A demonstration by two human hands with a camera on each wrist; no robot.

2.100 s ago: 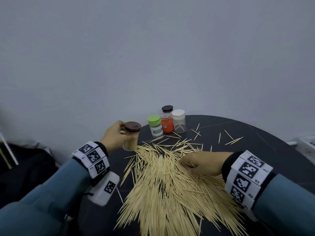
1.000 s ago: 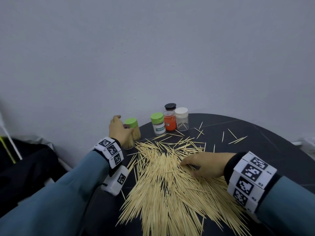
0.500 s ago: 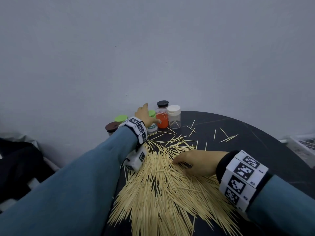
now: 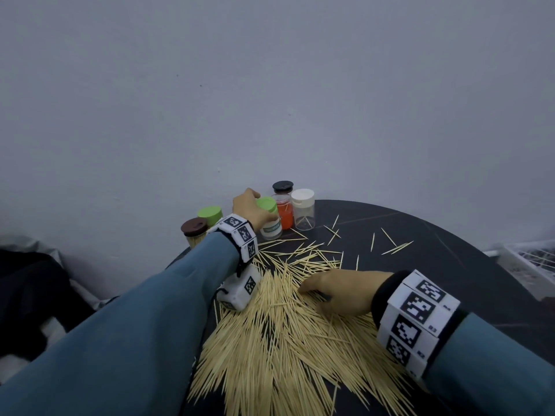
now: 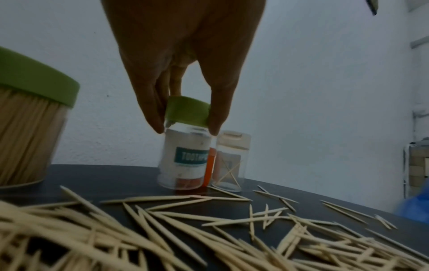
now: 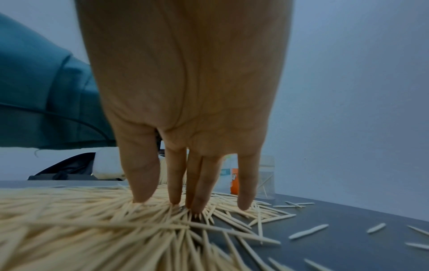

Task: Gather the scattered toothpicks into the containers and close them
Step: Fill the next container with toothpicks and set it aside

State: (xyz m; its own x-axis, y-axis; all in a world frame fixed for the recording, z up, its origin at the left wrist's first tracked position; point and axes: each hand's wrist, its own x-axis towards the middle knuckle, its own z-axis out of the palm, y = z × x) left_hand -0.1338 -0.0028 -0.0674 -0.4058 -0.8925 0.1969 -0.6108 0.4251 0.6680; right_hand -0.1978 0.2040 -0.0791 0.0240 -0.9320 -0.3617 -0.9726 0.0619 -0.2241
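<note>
While left hand [image 5: 185, 60] pinches labelled jar's green lid [image 5: 188, 111], label [image 5: 191, 158] half-blurred, right hand [image 6: 185, 95] flat on toothpicks [image 4: 270, 340].

Green lid [image 5: 187, 111], pale toothpicks [image 4: 270, 340], black table [image 4: 450, 265].

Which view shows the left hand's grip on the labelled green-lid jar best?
Left wrist: the left hand grips the green lid from above, fingertips at both sides, label readable. In the head view the hand hides most of the labelled jar. The right wrist view shows only slivers between fingers.
</note>
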